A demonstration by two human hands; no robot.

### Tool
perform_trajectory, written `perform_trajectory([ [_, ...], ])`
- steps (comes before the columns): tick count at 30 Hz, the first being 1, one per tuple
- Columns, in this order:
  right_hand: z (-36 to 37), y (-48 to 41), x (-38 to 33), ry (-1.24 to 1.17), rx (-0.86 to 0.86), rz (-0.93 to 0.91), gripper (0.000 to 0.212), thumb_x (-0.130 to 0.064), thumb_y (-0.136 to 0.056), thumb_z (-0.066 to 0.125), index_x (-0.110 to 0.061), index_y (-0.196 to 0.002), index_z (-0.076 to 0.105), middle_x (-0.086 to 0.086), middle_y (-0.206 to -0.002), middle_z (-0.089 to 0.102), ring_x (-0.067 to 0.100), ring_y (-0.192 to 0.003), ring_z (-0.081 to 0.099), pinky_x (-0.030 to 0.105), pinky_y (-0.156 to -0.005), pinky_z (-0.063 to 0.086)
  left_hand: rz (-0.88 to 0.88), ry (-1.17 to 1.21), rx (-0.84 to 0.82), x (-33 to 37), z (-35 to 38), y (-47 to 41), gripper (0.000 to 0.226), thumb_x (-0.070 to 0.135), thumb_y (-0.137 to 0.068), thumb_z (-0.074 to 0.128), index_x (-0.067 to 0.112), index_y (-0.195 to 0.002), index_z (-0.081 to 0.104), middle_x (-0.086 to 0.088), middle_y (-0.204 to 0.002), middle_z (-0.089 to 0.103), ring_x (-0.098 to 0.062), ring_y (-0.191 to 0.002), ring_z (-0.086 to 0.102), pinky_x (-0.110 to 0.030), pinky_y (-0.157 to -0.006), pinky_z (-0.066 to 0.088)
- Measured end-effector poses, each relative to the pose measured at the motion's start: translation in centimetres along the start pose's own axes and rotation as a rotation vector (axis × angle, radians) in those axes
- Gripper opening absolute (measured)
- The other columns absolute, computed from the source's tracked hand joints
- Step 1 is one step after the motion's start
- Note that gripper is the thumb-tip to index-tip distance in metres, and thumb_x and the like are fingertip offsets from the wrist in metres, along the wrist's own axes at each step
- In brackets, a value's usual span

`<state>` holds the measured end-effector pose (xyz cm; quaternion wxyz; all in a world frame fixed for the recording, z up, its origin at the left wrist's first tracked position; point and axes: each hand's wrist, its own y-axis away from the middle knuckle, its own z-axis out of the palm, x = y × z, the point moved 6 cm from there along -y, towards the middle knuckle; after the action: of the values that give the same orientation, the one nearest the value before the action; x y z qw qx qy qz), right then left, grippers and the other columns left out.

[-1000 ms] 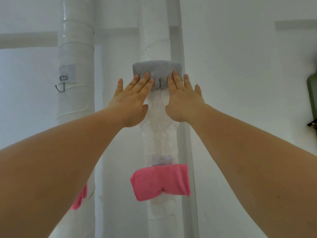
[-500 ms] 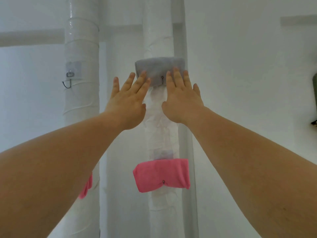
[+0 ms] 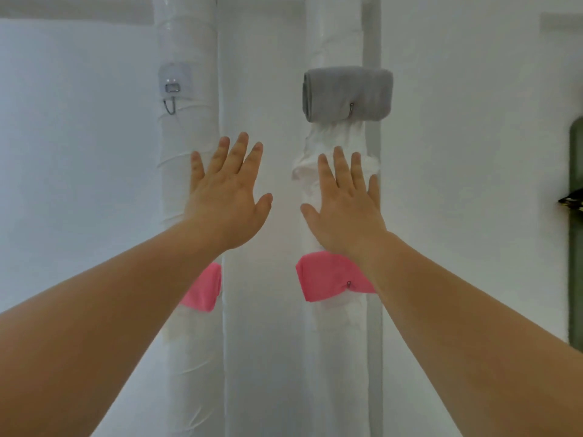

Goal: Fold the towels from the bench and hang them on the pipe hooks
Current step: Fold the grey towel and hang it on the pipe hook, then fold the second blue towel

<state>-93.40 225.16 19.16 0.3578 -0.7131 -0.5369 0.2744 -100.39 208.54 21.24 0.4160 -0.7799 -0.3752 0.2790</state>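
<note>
A folded grey towel (image 3: pixel 347 94) hangs on a hook high on the right white pipe (image 3: pixel 334 357). Lower on the same pipe, a folded pink towel (image 3: pixel 328 280) hangs on another hook, partly behind my right forearm. A second pink towel (image 3: pixel 203 291) shows on the left pipe (image 3: pixel 189 171), half hidden by my left arm. A bare metal hook (image 3: pixel 172 96) sits high on the left pipe. My left hand (image 3: pixel 227 192) and my right hand (image 3: pixel 344 200) are raised below the grey towel, fingers straight, holding nothing.
White walls surround the two wrapped pipes, and a thin white pipe (image 3: pixel 372 42) runs up beside the right one. A dark green object (image 3: pixel 575 234) stands at the right edge. The bench is out of view.
Both hands have come off the grey towel and dropped lower and apart. The towel stays hanging on its hook. The view has shifted, so the pipes look closer.
</note>
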Motion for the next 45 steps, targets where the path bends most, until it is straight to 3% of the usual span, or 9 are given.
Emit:
perform_trajectory([
  [7,4.3,5.2,-9.6,0.130,-0.056,0.077,0.082,-0.057,-0.100,0.035,-0.022,-0.160,-0.008,0.004,-0.167,-0.021,0.029,-0.153,-0.023,0.057,-0.123,-0.006,0.223,-0.020,-0.035,-9.6,0.8,7.1,0.081,0.063,-0.095,0.032,0.026,-0.161,0.002,-0.002,-0.171,-0.008,-0.026,-0.157,-0.011,-0.059,-0.124,-0.005],
  [12,8.0,11.2,-21.3,0.158,-0.075,0.220,0.084,-0.057,-0.099,0.042,-0.024,-0.161,-0.003,0.003,-0.169,-0.016,0.028,-0.154,-0.019,0.058,-0.123,-0.005,0.360,0.210,-0.026,-19.6,2.9,14.8,0.083,0.063,-0.094,0.039,0.023,-0.161,0.011,-0.006,-0.171,0.001,-0.029,-0.157,-0.002,-0.060,-0.124,0.000],
  [15,10.0,14.9,-27.1,0.178,-0.169,0.340,0.087,-0.059,-0.098,0.041,-0.024,-0.161,-0.007,0.002,-0.168,-0.018,0.027,-0.154,-0.020,0.057,-0.123,-0.006,0.432,0.312,-0.138,-24.2,5.0,18.5,0.085,0.062,-0.092,0.040,0.022,-0.162,0.010,-0.006,-0.171,-0.001,-0.029,-0.157,-0.003,-0.060,-0.124,0.001],
  [20,10.7,20.8,-33.8,0.293,-0.312,0.392,0.087,-0.062,-0.097,0.039,-0.024,-0.161,-0.007,0.002,-0.168,-0.019,0.027,-0.154,-0.021,0.058,-0.123,-0.004,0.546,0.418,-0.288,-27.5,7.5,24.5,0.085,0.063,-0.092,0.039,0.026,-0.162,0.007,-0.005,-0.171,-0.005,-0.029,-0.157,-0.005,-0.060,-0.124,0.001],
  [25,10.3,28.3,-35.8,0.355,-0.458,0.549,0.089,-0.062,-0.096,0.041,-0.026,-0.160,-0.010,0.000,-0.167,-0.022,0.026,-0.153,-0.024,0.056,-0.123,-0.007,0.670,0.485,-0.461,-26.2,8.9,30.6,0.083,0.062,-0.096,0.038,0.029,-0.161,-0.001,-0.003,-0.170,-0.012,-0.027,-0.157,-0.010,-0.056,-0.125,-0.001],
  [34,8.9,48.9,-35.3,0.355,-0.772,0.905,0.089,-0.060,-0.097,0.043,-0.028,-0.159,-0.012,0.000,-0.166,-0.026,0.026,-0.152,-0.025,0.056,-0.124,-0.007,0.934,0.666,-0.809,-16.7,10.3,46.3,0.084,0.059,-0.095,0.046,0.029,-0.161,0.003,-0.002,-0.170,-0.008,-0.026,-0.157,-0.005,-0.054,-0.126,0.002],
  [40,6.6,62.5,-36.2,0.336,-0.941,1.122,0.088,-0.060,-0.097,0.043,-0.030,-0.159,-0.011,-0.001,-0.166,-0.026,0.025,-0.153,-0.023,0.055,-0.124,-0.006,1.084,0.767,-0.969,-10.8,8.6,57.6,0.082,0.058,-0.095,0.049,0.028,-0.161,0.011,-0.003,-0.171,0.001,-0.026,-0.157,0.000,-0.054,-0.125,0.006],
  [45,1.2,76.6,-38.0,0.319,-1.043,1.359,0.088,-0.058,-0.098,0.044,-0.029,-0.160,-0.011,0.001,-0.166,-0.027,0.028,-0.153,-0.022,0.057,-0.123,-0.005,1.301,0.725,-1.098,-4.9,4.2,68.8,0.082,0.056,-0.095,0.048,0.029,-0.161,0.007,-0.001,-0.171,0.000,-0.026,-0.156,0.002,-0.052,-0.125,0.008],
])
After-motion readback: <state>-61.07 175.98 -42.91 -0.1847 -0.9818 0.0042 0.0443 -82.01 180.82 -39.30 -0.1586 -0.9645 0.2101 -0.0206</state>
